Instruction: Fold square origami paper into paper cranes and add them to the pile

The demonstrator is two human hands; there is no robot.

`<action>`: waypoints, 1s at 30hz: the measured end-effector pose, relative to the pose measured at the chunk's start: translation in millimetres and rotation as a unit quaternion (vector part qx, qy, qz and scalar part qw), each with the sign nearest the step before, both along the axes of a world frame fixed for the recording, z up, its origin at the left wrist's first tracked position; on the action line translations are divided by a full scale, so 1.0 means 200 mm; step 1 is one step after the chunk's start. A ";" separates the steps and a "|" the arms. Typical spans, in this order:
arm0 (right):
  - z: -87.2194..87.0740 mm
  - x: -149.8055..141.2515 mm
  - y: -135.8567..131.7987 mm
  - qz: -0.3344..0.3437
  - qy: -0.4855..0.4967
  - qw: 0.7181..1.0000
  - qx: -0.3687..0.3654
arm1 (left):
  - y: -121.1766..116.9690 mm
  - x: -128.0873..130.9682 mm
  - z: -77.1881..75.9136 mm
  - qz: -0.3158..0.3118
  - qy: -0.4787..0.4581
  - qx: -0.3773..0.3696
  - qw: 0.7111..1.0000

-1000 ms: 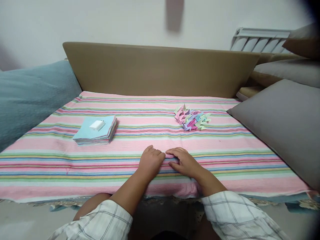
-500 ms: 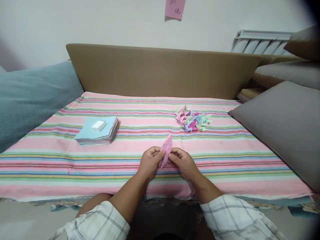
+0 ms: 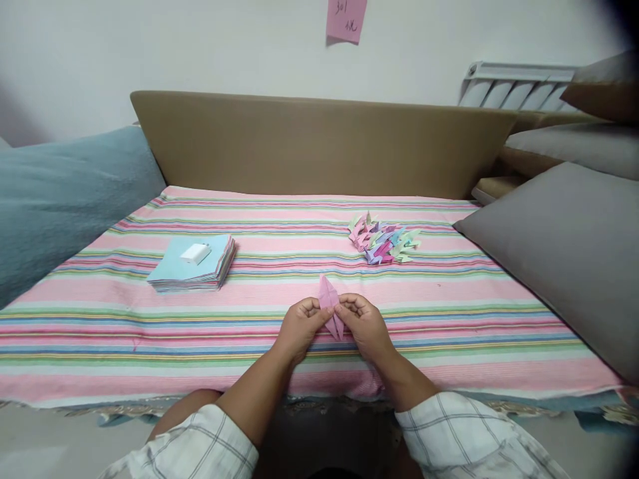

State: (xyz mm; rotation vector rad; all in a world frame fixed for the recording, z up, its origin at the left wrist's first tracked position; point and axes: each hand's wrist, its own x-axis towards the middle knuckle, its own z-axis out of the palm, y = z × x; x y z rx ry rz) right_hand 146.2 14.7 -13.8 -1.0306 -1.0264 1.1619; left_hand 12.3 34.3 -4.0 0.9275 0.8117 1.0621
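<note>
A folded pink origami paper (image 3: pixel 328 293), a narrow diamond split at its lower end, is held between my two hands just above the striped cloth (image 3: pixel 279 279). My left hand (image 3: pixel 302 326) pinches its left edge, thumb on top. On the opposite edge my right hand (image 3: pixel 364 326) grips it the same way, and the two thumb tips nearly meet over the paper's middle. Beyond my right hand lies a cluster of small folded paper cranes (image 3: pixel 382 241) in pink, purple, green and blue.
On the left stands a stack of coloured paper sheets (image 3: pixel 167 269) with a white plastic block (image 3: pixel 195 253) on top. A blue cushion (image 3: pixel 74 193) borders the left, grey cushions (image 3: pixel 559 246) the right. A brown backrest (image 3: pixel 319 146) runs along the back. A pink note (image 3: pixel 345 20) hangs on the wall.
The pink paper has turned in my fingers: its upper tip now leans left and its broad face shows more. My right thumb has moved onto it.
</note>
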 end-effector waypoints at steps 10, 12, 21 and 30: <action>-0.01 -0.02 -0.01 -0.042 -0.087 0.994 0.044 | 0.01 -0.01 -0.01 0.006 0.026 0.012 1.000; -0.01 -0.03 -0.02 -0.043 -0.129 0.989 0.056 | 0.01 -0.01 -0.02 0.012 0.026 0.009 1.000; 0.05 -0.05 0.00 -0.085 -0.208 0.967 0.117 | 0.02 0.00 0.00 0.044 0.003 0.000 0.999; 0.10 -0.06 0.18 0.050 -0.040 0.998 0.018 | 0.17 -0.05 0.09 0.042 0.096 0.057 0.993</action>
